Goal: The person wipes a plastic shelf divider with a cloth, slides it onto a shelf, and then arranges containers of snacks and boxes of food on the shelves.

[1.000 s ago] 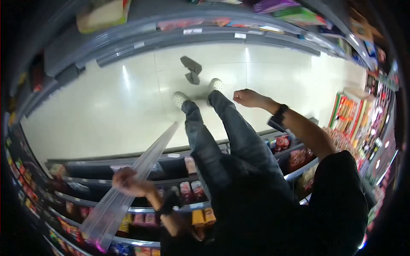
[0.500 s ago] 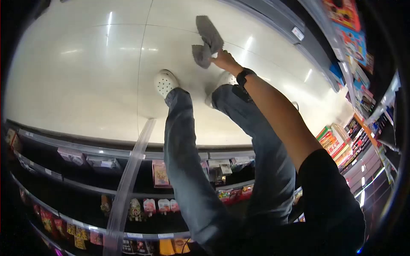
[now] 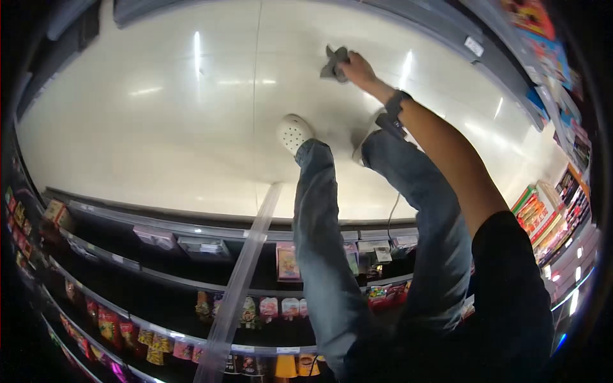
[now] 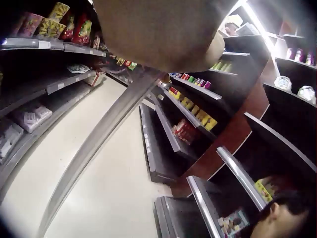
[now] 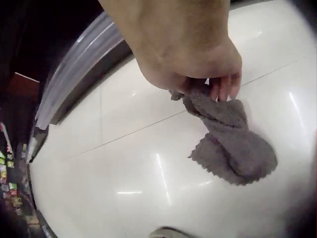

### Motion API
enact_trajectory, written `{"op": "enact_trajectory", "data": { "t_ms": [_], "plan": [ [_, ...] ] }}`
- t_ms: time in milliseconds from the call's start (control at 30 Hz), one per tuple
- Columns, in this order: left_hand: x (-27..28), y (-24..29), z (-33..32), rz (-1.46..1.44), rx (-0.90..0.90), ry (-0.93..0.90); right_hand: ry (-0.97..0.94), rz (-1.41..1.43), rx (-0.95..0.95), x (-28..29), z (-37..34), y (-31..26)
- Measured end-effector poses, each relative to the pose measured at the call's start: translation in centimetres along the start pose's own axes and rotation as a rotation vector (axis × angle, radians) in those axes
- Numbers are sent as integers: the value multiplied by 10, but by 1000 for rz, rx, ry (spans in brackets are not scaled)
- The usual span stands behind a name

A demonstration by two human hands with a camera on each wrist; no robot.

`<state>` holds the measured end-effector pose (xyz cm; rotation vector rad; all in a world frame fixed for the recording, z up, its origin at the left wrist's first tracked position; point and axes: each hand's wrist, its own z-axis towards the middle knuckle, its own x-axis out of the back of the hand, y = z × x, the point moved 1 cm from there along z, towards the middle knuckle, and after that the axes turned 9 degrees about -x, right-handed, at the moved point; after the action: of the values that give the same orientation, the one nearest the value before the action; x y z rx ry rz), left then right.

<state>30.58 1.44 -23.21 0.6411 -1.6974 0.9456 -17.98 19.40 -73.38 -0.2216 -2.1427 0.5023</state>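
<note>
My right hand (image 3: 361, 71) pinches a grey cloth (image 3: 333, 65) above the floor, beyond the shoes. In the right wrist view, the fingers of the right hand (image 5: 193, 64) are curled round one end of the cloth (image 5: 235, 148), and its wider part hangs twisted. A long translucent plastic strip (image 3: 239, 281) slants across the shelf fronts at the lower left of the head view, where the left hand is out of sight. In the left wrist view, the left hand (image 4: 158, 34) is at the top, holding the strip (image 4: 106, 124); most of its fingers are hidden.
Shelves of packets (image 3: 108, 322) stand behind the legs, and another shelf edge (image 3: 440, 32) runs across the aisle. White shoes (image 3: 295, 134) stand on the pale floor (image 3: 159, 134). A person's head (image 4: 282, 215) shows at the lower right of the left wrist view.
The right hand, empty at first, reached the cloth on the floor and now grips it. The cloth has bunched up. The left hand has left the head view.
</note>
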Motion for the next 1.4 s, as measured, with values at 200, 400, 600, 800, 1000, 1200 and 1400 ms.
{"op": "enact_trajectory", "data": {
  "t_ms": [200, 400, 600, 800, 1000, 1200, 1400],
  "plan": [
    [103, -18, 8, 112, -2, 93, -266, 132, 221, 201, -118, -104],
    [128, 64, 56, -1539, 54, 308, -253, -44, 106, 379, -233, -181],
    [236, 96, 106, -1535, -153, 80, -293, 409, 33, 537, -350, -264],
    [312, 107, 140, -1686, -369, 411, -258, 648, 130, 575, -408, -297],
    [377, 110, 142, -1788, -474, 557, -253, 743, 326, 612, -452, -380],
    [414, 106, 143, -1967, -500, 730, -350, 612, 590, 618, -473, -438],
    [447, 111, 136, -2134, -536, 709, -1028, 980, 751, 591, -491, -468]
  ]
}}
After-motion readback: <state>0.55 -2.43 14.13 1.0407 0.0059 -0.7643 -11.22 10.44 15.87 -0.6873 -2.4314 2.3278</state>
